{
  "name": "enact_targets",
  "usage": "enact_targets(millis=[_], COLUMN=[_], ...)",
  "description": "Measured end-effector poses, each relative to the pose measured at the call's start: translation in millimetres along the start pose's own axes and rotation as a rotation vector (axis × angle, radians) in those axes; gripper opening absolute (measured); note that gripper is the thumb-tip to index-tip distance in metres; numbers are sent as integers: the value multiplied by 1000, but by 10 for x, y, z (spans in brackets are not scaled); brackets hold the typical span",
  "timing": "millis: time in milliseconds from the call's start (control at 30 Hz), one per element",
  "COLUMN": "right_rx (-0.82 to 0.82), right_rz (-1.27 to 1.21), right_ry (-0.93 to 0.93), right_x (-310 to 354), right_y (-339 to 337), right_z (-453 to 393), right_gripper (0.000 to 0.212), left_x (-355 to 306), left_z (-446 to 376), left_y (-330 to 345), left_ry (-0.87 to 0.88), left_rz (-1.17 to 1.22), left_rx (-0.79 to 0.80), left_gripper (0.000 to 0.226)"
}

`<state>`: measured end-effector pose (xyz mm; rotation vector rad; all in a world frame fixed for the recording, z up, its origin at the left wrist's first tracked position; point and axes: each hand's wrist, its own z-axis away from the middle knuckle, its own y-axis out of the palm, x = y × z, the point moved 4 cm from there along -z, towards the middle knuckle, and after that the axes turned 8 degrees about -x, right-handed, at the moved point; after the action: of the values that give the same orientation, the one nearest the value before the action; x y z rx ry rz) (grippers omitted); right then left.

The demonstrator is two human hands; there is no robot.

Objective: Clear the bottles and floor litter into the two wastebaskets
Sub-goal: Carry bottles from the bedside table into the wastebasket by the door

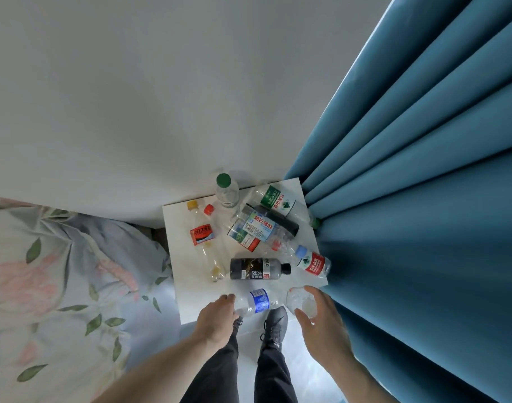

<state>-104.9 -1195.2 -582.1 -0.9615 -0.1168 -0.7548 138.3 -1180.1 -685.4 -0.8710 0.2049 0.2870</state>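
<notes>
Several empty plastic bottles lie on a small white table (191, 303). My left hand (217, 318) grips the end of a clear bottle with a blue label (259, 301) at the table's front edge. A crumpled clear bottle (300, 299) sits in my right hand (321, 321), whose fingers curl round it just off the front right corner. Behind them lie a black-labelled bottle (256, 269), a cola bottle with a red label (202, 235) and a red-labelled water bottle (314, 264). A green-capped bottle (226, 189) stands upright at the back. No wastebasket is in view.
A blue curtain (409, 199) hangs close along the table's right side. A bed with floral bedding (60, 271) lies to the left. A white wall stands behind the table. My legs and dark shoes (273, 324) are on the pale floor below.
</notes>
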Motion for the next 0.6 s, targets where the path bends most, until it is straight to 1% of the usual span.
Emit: enact_targets(millis=[200, 433, 600], right_rx=[-56, -124, -231], right_rz=[-41, -129, -205], right_ry=[41, 58, 60], right_x=[170, 485, 550], right_y=[-323, -731, -833], right_z=[333, 942, 1317], right_gripper=[45, 47, 44], left_x=[-97, -138, -88], left_z=[486, 1079, 1294], left_y=[-610, -1489, -1905], left_ry=[78, 63, 61], left_rz=[88, 137, 161], left_rx=[-94, -226, -275], left_gripper=[30, 27, 27])
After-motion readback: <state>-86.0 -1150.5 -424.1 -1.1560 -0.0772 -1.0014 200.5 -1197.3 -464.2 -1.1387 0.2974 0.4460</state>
